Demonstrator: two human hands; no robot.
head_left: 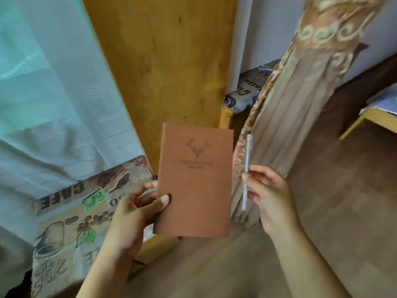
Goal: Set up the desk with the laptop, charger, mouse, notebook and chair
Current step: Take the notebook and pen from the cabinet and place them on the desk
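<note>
I judge I'm on the notebook step: my left hand [137,214] grips the brown notebook [194,179] aloft by its edge, my right hand [268,196] pinches a pen [247,168], and next both need carrying to the desk, unseen here.

I see my left hand [137,211] holding up a flat brown leather-look notebook [196,179] by its lower left edge, thumb pressed on the cover, which is stamped with a deer head. My right hand [268,196] pinches a slim pale blue pen [247,168] upright just beside the notebook. Behind hang a gathered patterned beige curtain [300,93] and pale green fabric [53,93], above a wooden floor [343,201].
</note>
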